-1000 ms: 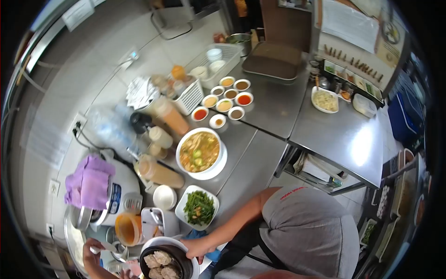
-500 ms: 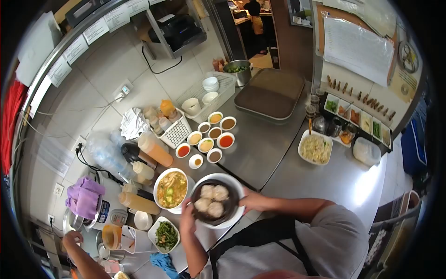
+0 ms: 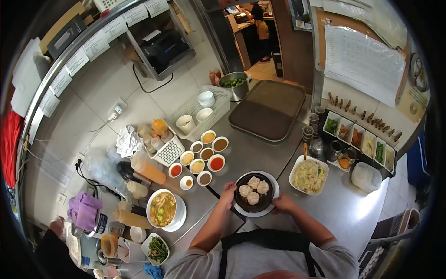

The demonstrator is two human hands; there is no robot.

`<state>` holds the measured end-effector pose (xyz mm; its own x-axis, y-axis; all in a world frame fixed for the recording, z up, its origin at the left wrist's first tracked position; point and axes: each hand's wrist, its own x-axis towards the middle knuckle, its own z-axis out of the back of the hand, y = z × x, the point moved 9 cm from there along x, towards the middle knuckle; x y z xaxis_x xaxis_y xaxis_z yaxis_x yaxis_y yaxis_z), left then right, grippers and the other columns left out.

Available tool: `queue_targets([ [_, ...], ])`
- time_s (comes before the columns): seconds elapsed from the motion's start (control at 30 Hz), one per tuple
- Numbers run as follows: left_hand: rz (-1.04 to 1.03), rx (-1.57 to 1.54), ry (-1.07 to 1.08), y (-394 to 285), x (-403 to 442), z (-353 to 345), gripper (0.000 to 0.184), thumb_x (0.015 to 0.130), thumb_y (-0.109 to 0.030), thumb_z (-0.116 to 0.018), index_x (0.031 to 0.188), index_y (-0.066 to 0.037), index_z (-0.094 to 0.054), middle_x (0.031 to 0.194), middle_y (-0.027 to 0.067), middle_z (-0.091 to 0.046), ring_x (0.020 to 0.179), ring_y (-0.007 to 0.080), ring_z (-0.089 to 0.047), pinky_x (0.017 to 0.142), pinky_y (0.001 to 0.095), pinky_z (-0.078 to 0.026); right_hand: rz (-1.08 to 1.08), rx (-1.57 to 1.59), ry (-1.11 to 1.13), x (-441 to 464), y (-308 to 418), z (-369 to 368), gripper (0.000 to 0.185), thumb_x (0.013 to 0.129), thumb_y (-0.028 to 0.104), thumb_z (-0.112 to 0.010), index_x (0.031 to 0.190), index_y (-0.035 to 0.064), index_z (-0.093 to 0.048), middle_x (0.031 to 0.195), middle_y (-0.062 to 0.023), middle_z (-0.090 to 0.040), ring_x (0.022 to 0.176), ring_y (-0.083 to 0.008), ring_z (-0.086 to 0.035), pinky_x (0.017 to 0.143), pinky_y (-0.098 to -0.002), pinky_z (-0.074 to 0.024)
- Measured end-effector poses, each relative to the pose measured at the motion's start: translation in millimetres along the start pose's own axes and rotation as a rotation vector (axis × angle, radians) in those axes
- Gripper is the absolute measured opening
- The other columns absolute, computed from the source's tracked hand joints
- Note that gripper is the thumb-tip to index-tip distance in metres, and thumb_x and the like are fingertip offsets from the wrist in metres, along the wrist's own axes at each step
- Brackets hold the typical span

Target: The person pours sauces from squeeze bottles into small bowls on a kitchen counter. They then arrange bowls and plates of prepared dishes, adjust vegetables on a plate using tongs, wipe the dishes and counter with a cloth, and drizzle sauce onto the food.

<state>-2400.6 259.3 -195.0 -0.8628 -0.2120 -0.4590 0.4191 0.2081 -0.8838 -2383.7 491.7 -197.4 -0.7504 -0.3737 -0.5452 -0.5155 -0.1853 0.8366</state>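
A round dark steamer basket [image 3: 241, 203] rests on a white plate [image 3: 276, 187] near the front of the steel counter. Several pale, pleated dumplings [image 3: 253, 183] sit inside it. My left hand [image 3: 227, 195] grips the left edge of the plate, close against the basket. On the lower right rim, my right hand [image 3: 282, 203] is closed, its fingertips partly hidden under the plate. To the left stands a white bowl of noodle soup [image 3: 162, 209] on its own plate. A square bowl of fried rice [image 3: 308, 175] is to the right.
Small sauce cups [image 3: 216, 162] cluster beyond the soup. A brown tray [image 3: 268, 110] lies at the back. Squeeze bottles [image 3: 148, 169] line the left wall, and a garnish rack [image 3: 357, 139] stands right. Another person's hand [image 3: 57, 226] is at far left; greens [image 3: 157, 249] sit front left.
Both hands have carried the plate and steamer basket to the right, away from the soup bowl. My view has shifted slightly. At far left, a dark sleeve appears where a bare forearm was.
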Motion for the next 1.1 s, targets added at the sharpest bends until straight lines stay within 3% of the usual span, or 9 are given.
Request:
queue_targets([
  [0.13,-0.009,0.013,0.021,-4,6,5,0.044,0.079,-0.02,-0.053,0.116,-0.003,-0.036,0.106,0.0112,-0.046,0.098,0.0194,-0.045,0.084,0.0289,-0.037,-0.052,-0.028,0.02,15,-6,2,0.034,0.073,0.005,-0.047,0.105,-0.005,-0.043,0.07,-0.0193,-0.059,0.052,-0.0263,-0.061,0.042,-0.0335,-0.0513],
  [0.37,0.051,0.051,0.153,11,13,19,0.061,0.075,-0.032,-0.06,0.122,-0.006,-0.033,0.111,0.0085,-0.046,0.091,0.016,-0.045,0.073,0.0268,-0.038,-0.089,-0.09,0.074,32,-13,5,0.033,0.074,0.005,-0.046,0.105,-0.0055,-0.042,0.07,-0.0198,-0.059,0.052,-0.0278,-0.061,0.042,-0.0341,-0.0515],
  [0.7,0.091,0.062,0.167,-6,-2,10,0.06,0.077,-0.027,-0.059,0.124,-0.003,-0.031,0.115,0.01,-0.045,0.103,0.017,-0.044,0.08,0.0278,-0.039,-0.088,-0.085,0.1,22,7,4,0.032,0.076,0.004,-0.042,0.107,-0.0047,-0.039,0.07,-0.0196,-0.059,0.052,-0.026,-0.061,0.044,-0.0329,-0.0527],
  [1.0,0.058,0.087,0.164,14,13,20,0.059,0.077,-0.036,-0.058,0.124,-0.01,-0.033,0.115,0.0056,-0.046,0.09,0.0118,-0.045,0.065,0.0218,-0.035,-0.082,-0.081,0.092,24,2,4,0.034,0.075,0.002,-0.042,0.108,-0.0015,-0.042,0.076,-0.0175,-0.06,0.052,-0.0231,-0.061,0.043,-0.0314,-0.0521],
  [1.1,0.071,0.08,0.148,11,10,19,0.06,0.076,-0.034,-0.059,0.124,-0.007,-0.033,0.115,0.006,-0.046,0.09,0.0116,-0.045,0.066,0.0232,-0.037,-0.05,-0.094,0.08,22,4,3,0.034,0.075,0.002,-0.042,0.109,0.0003,-0.042,0.074,-0.0161,-0.06,0.051,-0.0222,-0.061,0.042,-0.0303,-0.0513],
])
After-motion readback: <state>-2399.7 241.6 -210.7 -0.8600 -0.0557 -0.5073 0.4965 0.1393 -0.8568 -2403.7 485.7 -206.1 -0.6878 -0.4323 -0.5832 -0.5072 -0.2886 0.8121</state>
